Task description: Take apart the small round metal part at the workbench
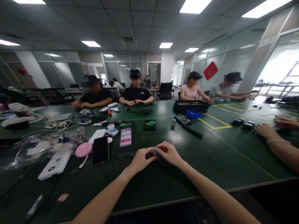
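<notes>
A small grey metal cylinder stands upright at the middle of the green table. My left hand grips it from the left, thumb in front and fingers behind. From the right, my right hand has its thumb and fingertips pinched at the cylinder's top. Fingers hide much of its sides. Farther off, a similar small cylinder rests beside a black device and a black bar. Ahead of my hands, a green circuit board sits in a dark square frame.
Left of my hands lie a phone, a pink disc, a white power bank and crumpled plastic bags. A blue bin stands beyond. Several people sit around the table; a co-worker's hands work at far right.
</notes>
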Available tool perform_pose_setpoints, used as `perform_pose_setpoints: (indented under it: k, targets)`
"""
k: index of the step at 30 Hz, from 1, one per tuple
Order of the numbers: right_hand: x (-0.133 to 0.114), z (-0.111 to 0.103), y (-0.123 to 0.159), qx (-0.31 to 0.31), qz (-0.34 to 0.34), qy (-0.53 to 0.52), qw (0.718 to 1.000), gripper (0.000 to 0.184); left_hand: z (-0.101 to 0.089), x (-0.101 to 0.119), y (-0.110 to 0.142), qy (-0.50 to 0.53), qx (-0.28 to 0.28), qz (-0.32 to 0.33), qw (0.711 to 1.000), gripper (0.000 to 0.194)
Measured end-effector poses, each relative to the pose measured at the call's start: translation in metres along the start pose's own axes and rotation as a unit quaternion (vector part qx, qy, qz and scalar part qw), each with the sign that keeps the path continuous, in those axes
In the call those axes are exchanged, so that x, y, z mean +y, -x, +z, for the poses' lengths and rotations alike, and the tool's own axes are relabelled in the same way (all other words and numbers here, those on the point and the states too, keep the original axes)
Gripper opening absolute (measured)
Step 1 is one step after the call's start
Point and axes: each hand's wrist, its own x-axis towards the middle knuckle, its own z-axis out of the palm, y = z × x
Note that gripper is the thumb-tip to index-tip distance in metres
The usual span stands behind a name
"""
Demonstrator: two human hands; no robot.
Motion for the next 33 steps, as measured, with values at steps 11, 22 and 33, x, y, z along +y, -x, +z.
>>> perform_pose_setpoints:
  k: [11, 22, 33]
  targets:
    - [0.0, 0.002, -0.004, -0.014, -0.011, -0.014, 1.0, 0.023, -0.002, 0.003, 0.001, -0.007, -0.005, -0.007, 1.0, 0.042]
    - [0.041, -0.024, -0.004, -0.066, 0.027, 0.025, 0.997, 0.022, 0.0, -0.002, 0.001, 0.007, 0.01, 0.014, 1.0, 0.042]
    - [0.053, -0.036, -0.005, -0.188, 0.044, 0.038, 0.98, 0.032, -0.003, 0.003, 0.001, -0.014, -0.008, -0.001, 1.0, 0.045]
